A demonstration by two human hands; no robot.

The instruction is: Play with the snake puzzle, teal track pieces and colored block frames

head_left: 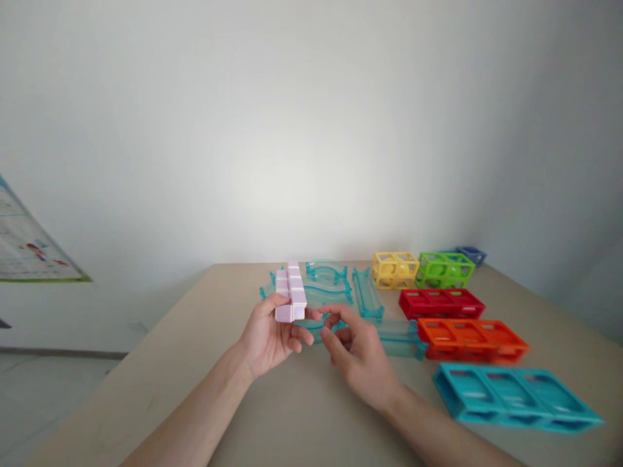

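Observation:
My left hand (272,334) holds up a lilac block piece (296,298) with white edges, made of two rows of small segments side by side. The thumb presses on its near left side, and the other fingers are under and behind it. Just to the right is my right hand (357,350), its fingers curled and its thumb and index finger a little apart. Nothing shows between them. Behind and partly hidden by both hands, clear teal track pieces (327,271) lie on the table, some straight and some curved.
On the right stand open-framed blocks: yellow (395,270), green (445,270), red (441,303), orange (472,340), turquoise (516,395) and dark blue (471,255). The beige table (160,376) meets a white wall behind. A poster (34,240) hangs at left.

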